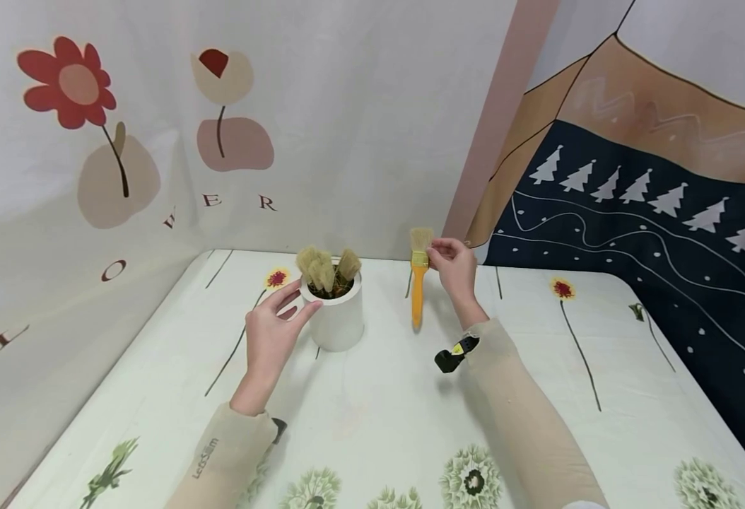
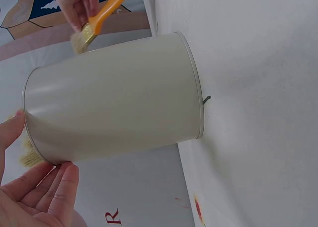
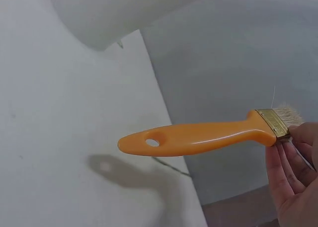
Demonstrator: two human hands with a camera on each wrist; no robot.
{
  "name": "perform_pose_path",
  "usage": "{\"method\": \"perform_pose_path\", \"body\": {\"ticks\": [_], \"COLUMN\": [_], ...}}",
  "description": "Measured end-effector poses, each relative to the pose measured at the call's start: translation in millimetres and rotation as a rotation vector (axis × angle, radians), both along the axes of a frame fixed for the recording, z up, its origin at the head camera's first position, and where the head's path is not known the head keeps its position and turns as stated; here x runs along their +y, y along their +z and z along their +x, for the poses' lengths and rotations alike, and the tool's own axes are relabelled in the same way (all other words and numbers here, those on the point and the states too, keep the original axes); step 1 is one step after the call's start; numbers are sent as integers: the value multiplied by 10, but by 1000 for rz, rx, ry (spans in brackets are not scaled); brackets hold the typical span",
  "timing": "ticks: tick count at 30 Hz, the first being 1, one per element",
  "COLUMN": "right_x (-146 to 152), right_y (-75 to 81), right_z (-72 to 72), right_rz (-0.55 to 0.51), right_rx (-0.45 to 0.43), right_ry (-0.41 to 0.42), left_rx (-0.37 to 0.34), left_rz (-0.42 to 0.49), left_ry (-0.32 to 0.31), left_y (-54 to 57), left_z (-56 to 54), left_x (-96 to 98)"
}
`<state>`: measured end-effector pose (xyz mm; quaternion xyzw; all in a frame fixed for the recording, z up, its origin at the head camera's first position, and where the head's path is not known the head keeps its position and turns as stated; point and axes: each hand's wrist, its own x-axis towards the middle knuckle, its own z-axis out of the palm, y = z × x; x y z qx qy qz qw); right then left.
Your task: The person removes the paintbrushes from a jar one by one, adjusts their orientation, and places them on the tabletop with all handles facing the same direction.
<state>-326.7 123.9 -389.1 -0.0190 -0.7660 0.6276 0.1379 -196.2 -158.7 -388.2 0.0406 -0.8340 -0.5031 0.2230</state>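
Near the table's back edge stands a white cylindrical pot (image 1: 336, 322), upright in the head view, with several tan bristly tufts (image 1: 321, 268) rising out of it. My left hand (image 1: 273, 332) grips the pot near its top rim, thumb on the near side and fingers on the left. In the left wrist view the pot's smooth side (image 2: 112, 98) fills the middle. To the right, my right hand (image 1: 455, 267) pinches a paintbrush (image 1: 418, 290) at its metal ferrule. Its bristles point up, and the orange handle (image 3: 198, 137) hangs down over the table, casting a shadow.
A white cloth (image 1: 360, 431) printed with flowers covers the table. Behind it hangs a pale curtain (image 1: 360, 127) with flower prints and letters. A dark fabric (image 1: 601, 212) with white trees hangs at the right. A black strap device (image 1: 452, 358) sits at my right wrist.
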Motion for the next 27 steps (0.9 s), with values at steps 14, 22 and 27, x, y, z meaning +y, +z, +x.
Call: {"method": "perform_pose_path", "body": {"ticks": [14,22,27], "right_x": [42,31,27], "right_y": [-330,-479,-542], "right_z": [-100,-145,-156], "right_rz": [-2,11,66], "right_rx": [-148,-210,-279], "right_ry": [5,-18,-25], "left_rx": [-1,-9,-1], "left_rz": [7,21,15], "left_ry": [4,-6,0], "left_y": [1,0,-8], "left_z": [6,14,11], "left_x": [14,11,8]}}
